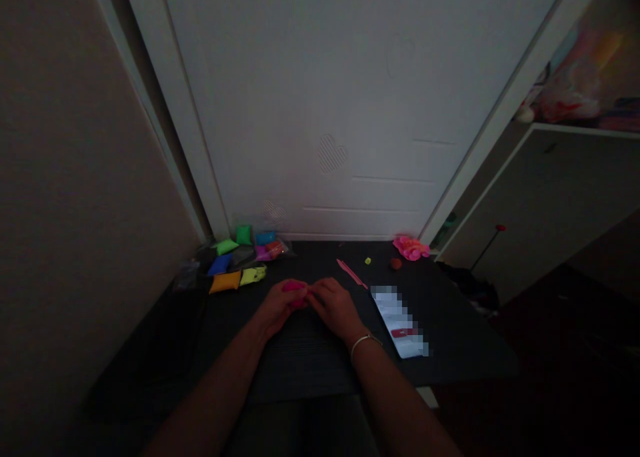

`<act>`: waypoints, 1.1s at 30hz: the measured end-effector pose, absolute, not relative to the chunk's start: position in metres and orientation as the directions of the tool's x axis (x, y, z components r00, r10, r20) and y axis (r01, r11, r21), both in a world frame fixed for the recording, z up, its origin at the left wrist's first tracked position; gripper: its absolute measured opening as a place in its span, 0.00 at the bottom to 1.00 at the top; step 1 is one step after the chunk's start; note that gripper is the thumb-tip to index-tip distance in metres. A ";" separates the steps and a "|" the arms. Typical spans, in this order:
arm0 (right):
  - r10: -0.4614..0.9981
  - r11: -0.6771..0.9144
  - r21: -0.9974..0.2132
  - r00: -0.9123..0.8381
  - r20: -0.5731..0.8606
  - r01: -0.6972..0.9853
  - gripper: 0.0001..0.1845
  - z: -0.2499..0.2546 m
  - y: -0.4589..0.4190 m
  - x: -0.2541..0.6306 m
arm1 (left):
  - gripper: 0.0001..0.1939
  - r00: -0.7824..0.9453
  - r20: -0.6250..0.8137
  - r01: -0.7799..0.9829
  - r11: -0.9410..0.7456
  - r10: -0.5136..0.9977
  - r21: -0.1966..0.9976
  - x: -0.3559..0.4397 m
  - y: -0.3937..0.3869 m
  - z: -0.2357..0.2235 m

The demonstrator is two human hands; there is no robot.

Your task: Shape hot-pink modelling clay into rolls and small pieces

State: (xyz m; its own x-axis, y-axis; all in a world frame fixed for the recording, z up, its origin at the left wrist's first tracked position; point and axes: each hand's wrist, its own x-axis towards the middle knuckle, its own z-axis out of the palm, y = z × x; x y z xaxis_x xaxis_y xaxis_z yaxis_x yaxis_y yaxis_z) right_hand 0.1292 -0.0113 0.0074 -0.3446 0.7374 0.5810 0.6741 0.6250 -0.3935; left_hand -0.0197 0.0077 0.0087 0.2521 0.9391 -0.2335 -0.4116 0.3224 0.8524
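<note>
A bright pink piece of what looks like modelling clay (296,286) is held above the dark table, between my two hands. My left hand (275,308) curls round it from the left. From the right, my right hand (336,305) meets it with fingers bent and pressed together at its edge; a bracelet circles that wrist. My fingers partly cover the piece, so its full shape is hidden. Just beyond my right hand lie thin pink tools (351,274). A lit phone (399,320) rests to the right of that hand.
At the back left sit several coloured clay packets, including orange (225,282), yellow (253,274) and blue (220,264). A small yellow bit (368,261), a brownish-red ball (396,264) and a pink frilly piece (411,248) lie back right. A white panel (310,110) rises behind the table (310,367).
</note>
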 end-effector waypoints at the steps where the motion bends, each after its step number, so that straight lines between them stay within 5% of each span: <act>1: 0.735 0.627 -0.392 -0.345 0.583 0.674 0.09 0.008 -0.012 0.129 | 0.11 0.254 -0.233 -0.407 0.322 0.939 0.855 -0.020 0.008 0.009; 13: 0.735 0.615 -0.419 -0.293 0.611 0.668 0.05 0.007 -0.012 0.127 | 0.12 0.219 -0.238 -0.395 0.309 0.946 0.865 -0.019 0.009 0.006; 23: 0.800 0.507 -0.712 0.042 0.598 0.485 0.08 0.009 -0.011 0.131 | 0.14 -0.007 -0.260 -0.563 0.211 0.965 0.799 -0.022 0.013 0.013; 33: 0.823 0.542 -0.748 -0.061 0.565 0.384 0.08 0.008 -0.009 0.130 | 0.10 0.302 -0.185 -0.713 0.350 0.935 0.608 -0.014 0.011 0.014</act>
State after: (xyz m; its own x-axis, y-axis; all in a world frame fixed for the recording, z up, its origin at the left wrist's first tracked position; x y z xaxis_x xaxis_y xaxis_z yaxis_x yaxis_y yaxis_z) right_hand 0.1298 -0.0088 0.0084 -0.0606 0.8227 0.5652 0.3839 0.5419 -0.7476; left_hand -0.0144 0.0115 0.0144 0.3018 0.9353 -0.1847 -0.7127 0.3500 0.6079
